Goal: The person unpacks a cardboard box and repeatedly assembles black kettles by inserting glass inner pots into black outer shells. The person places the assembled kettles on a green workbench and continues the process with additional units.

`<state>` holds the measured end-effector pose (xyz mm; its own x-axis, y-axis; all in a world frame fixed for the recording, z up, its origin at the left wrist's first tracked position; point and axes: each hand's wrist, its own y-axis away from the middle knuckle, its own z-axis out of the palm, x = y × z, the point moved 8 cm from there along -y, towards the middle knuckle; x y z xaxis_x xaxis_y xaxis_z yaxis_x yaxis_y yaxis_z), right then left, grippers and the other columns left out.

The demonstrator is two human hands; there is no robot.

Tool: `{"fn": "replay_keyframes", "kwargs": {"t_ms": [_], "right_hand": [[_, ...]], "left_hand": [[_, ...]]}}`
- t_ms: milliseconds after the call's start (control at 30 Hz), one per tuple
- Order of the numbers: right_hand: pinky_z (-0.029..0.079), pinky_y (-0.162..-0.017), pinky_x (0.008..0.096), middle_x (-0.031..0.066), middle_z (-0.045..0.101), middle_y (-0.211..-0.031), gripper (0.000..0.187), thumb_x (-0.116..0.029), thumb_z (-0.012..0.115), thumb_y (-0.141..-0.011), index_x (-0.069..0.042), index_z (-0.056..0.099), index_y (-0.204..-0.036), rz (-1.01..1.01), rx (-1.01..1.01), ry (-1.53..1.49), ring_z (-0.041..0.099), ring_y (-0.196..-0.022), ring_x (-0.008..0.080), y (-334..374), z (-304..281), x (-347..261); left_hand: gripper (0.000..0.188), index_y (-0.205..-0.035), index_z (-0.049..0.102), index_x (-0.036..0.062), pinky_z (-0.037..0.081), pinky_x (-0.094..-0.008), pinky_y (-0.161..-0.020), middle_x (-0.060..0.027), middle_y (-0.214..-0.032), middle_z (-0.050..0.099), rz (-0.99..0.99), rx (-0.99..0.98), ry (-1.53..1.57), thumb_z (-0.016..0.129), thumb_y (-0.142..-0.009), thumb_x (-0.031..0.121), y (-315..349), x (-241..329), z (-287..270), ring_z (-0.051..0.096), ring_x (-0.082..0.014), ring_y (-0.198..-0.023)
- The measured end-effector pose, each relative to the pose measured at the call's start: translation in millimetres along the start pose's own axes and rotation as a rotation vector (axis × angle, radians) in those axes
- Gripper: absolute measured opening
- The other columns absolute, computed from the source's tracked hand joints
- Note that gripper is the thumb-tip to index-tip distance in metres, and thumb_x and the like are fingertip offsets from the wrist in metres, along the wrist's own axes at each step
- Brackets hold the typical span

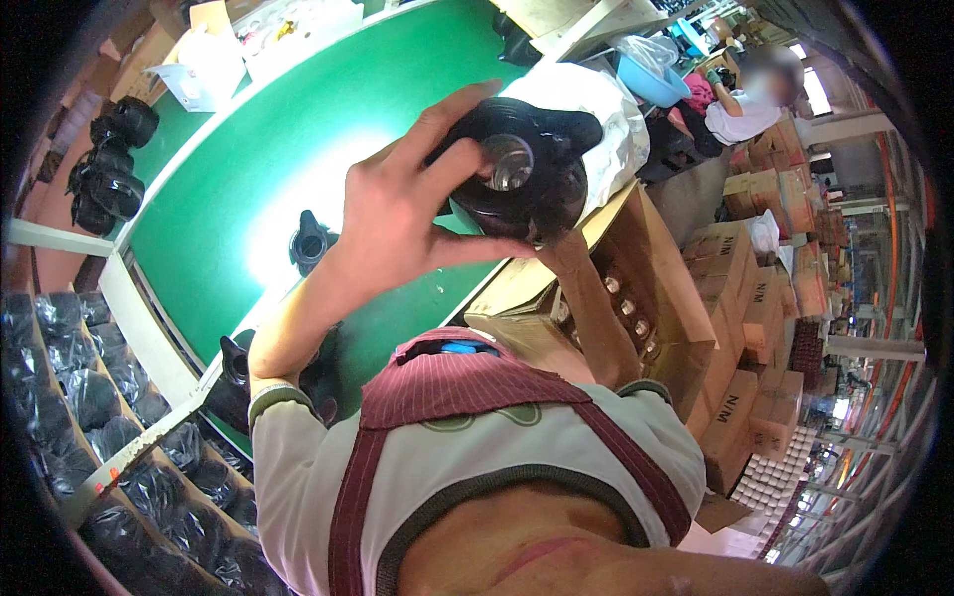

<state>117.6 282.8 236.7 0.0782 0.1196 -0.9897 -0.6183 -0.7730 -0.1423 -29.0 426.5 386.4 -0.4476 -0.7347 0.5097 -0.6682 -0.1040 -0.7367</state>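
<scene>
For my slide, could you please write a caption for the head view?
Both hands, left hand and right hand, hold a black jug body above a green conveyor belt.

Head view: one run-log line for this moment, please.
left hand: grips black jug | right hand: under jug, mostly hidden | below: green belt, open carton

Black jug: glossy smooth plastic, shiny metal-looking ring at its mouth. Green belt: smooth, glare patch. Boxes: matt brown cardboard. Apron: ribbed maroon cloth. Bags: crinkly glossy plastic film.
</scene>
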Motion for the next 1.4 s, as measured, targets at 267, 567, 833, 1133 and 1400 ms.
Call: {"fn": "replay_keyframes", "kwargs": {"t_ms": [267, 567, 833, 1133, 1400], "right_hand": [[0.056, -0.092, 0.0357, 0.0083, 0.064, -0.120, 0.044, -0.002, 0.061, -0.096, -0.006, 0.050, -0.138, -0.003, 0.234, -0.336, 0.064, -0.105, 0.0184, -16.4, -53.9, 30.8], [0.055, -0.088, 0.0344, 0.0142, 0.066, -0.119, 0.033, -0.018, 0.081, -0.082, 0.004, 0.064, -0.100, -0.287, 0.175, 0.465, 0.065, -0.106, 0.0192, -50.3, -13.4, -45.3], [0.054, -0.083, 0.0369, 0.0224, 0.069, -0.111, 0.043, -0.023, 0.090, -0.067, 0.004, 0.068, -0.091, -0.481, 0.235, 0.755, 0.068, -0.098, 0.0339, -131.0, -17.1, 14.5], [0.049, -0.088, 0.0379, 0.0085, 0.066, -0.103, 0.040, -0.026, 0.084, -0.068, -0.009, 0.072, -0.102, -0.307, 0.224, 1.166, 0.059, -0.093, 0.0289, -294.2, -75.9, 150.0], [0.051, -0.094, 0.0431, 0.0209, 0.056, -0.122, 0.053, -0.033, 0.055, -0.095, 0.006, 0.051, -0.130, 0.099, 0.615, 0.965, 0.061, -0.108, 0.0374, -439.6, -178.5, 270.0]], "left_hand": [[0.056, -0.102, 0.059, -0.0022, 0.050, -0.0378, -0.095, -0.0223, -0.145, 0.049, -0.272, 0.379, 0.345, 0.092, -0.066, 0.024, 36.1, -98.8, 28.5, 0.060, -0.0275, -0.117], [0.059, -0.127, 0.059, 0.0062, 0.047, -0.0406, -0.098, -0.0093, -0.122, 0.063, -0.828, 0.750, 0.852, 0.074, -0.087, 0.047, 95.1, -214.4, 90.8, 0.060, -0.0193, -0.111], [0.076, -0.142, 0.037, 0.0082, 0.047, -0.0469, -0.100, -0.0145, -0.134, 0.052, -1.025, 0.665, 0.877, 0.058, -0.092, 0.062, 105.0, -270.5, 108.9, 0.054, -0.0247, -0.122], [0.054, -0.143, 0.037, 0.0038, 0.051, -0.0323, -0.087, -0.0172, -0.130, 0.057, -1.219, 0.121, 0.528, 0.062, -0.098, 0.019, 196.1, -293.7, 125.9, 0.063, -0.0202, -0.102], [0.030, -0.125, 0.057, -0.0029, 0.051, -0.0276, -0.084, -0.0134, -0.112, 0.069, -1.380, -0.019, 0.433, 0.061, -0.098, 0.010, 247.2, -259.9, 84.3, 0.067, -0.0173, -0.094]]}}
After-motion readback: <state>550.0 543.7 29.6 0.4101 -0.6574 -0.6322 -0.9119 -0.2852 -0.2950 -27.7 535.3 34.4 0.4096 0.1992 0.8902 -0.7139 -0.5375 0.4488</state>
